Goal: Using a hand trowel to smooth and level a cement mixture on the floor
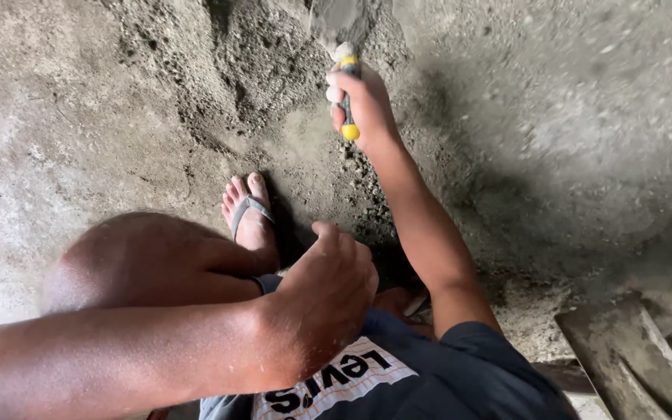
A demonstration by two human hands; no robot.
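Gripping a trowel [341, 47] by its yellow-and-dark handle, the right hand [361, 105] reaches out at arm's length toward the top of the view, fingers curled tight round the grip with the yellow butt end poking out below the palm. The trowel's grey blade sits at the very top edge, its tip cut off by the frame, resting on or just above a heap of damp grey mortar [274, 70] (contact is hard to tell through the blur). The mortar spreads across the rough floor [56, 140], darker and crumbly near the blade, paler off to the left.

The left hand [324, 299] lies low in the view, loosely closed, fingers bent together and holding nothing, resting by the left knee [141, 260] against the dark shorts [460, 373]. Beyond the knee, a foot [249, 214] in a grey-strapped sandal stands on the floor at the mortar's edge, just left of the right forearm. At the lower right corner lies a mortar-caked board [631, 358], well apart from both hands.
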